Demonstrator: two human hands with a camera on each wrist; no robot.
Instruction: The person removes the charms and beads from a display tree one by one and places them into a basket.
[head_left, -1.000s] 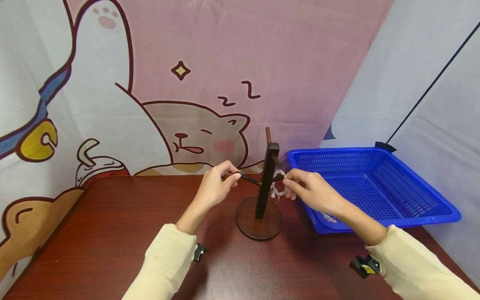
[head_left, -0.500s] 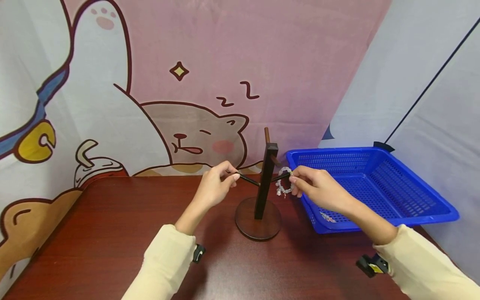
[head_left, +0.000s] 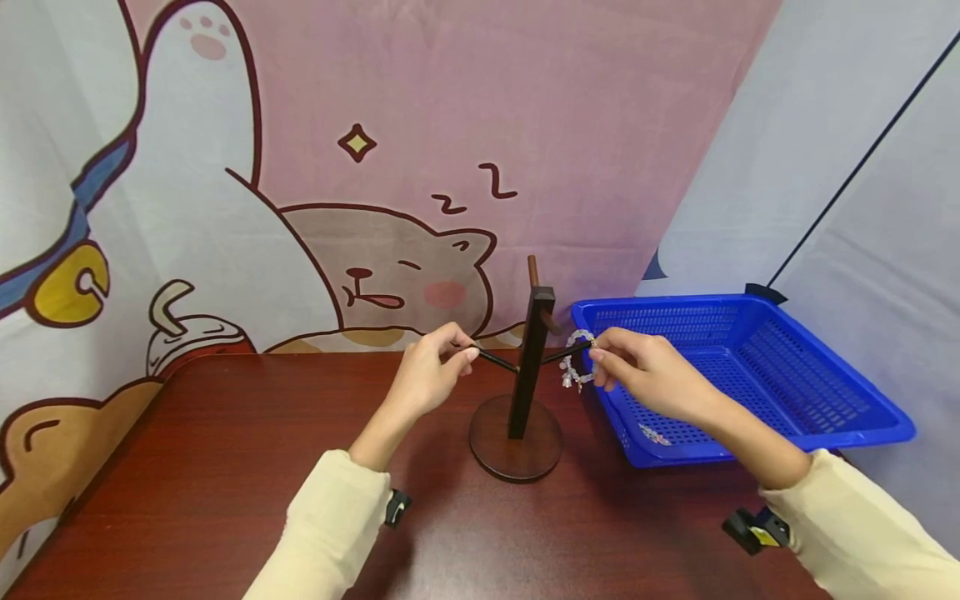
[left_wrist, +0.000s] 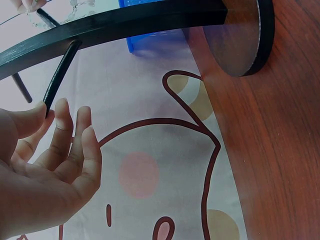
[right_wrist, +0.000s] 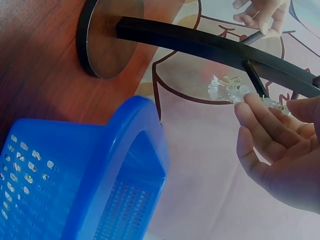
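Note:
A dark wooden stand (head_left: pixel 528 375) with a round base and several pegs rises from the table. At its lower left peg (head_left: pixel 497 359), my left hand (head_left: pixel 429 373) pinches the tip between thumb and forefinger; the left wrist view shows the other fingers loosely bent. A bracelet (head_left: pixel 567 373) of clear beads with small flower charms hangs about the end of the lower right peg (head_left: pixel 557 356). My right hand (head_left: pixel 651 372) pinches the bracelet's upper right side near the peg tip. Fingers hide part of the bracelet; in the right wrist view its charms (right_wrist: pixel 216 89) show.
A blue plastic basket (head_left: pixel 885 435) stands just right of the stand, beneath my right forearm. Upper pegs (head_left: pixel 533 271) jut from the top of the stand. Behind the reddish-brown table (head_left: pixel 300 417) hangs a printed cloth (head_left: pixel 600 125).
My right hand has drawn the bracelet rightward along the peg, away from the post toward the tip. The left hand has kept its hold on the left peg.

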